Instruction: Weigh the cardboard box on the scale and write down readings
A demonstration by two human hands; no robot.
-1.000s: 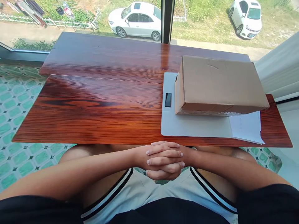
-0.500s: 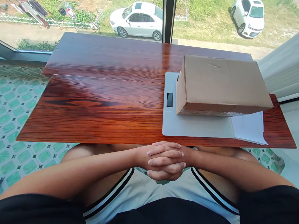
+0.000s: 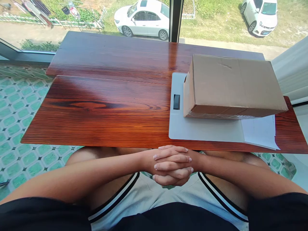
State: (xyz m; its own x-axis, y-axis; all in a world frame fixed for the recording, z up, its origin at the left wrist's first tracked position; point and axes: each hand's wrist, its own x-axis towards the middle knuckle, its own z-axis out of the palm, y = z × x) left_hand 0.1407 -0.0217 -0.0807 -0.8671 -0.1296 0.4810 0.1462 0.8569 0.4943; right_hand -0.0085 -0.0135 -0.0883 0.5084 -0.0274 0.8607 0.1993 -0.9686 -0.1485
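My left hand (image 3: 150, 161) and my right hand (image 3: 193, 158) are clasped together, fingers interlaced, just off the table's front edge and above my lap. Neither holds any object. Nearest to them on the wooden table (image 3: 101, 125) is a flat white scale (image 3: 207, 130) with a small dark display (image 3: 176, 102). A closed brown cardboard box (image 3: 235, 83) rests on the scale, its right end reaching past it. White paper sheets (image 3: 261, 131) lie by the scale's right end, partly covered by the box.
Beyond the table is a window with a dark frame post (image 3: 175, 22). A white curtain (image 3: 292, 64) hangs at the right. Green patterned floor tiles (image 3: 14, 128) show at the left. Outside stand two white cars.
The camera view has shifted slightly, so the table, box and scale appear a little further right. My hands stay clasped in the same pose.
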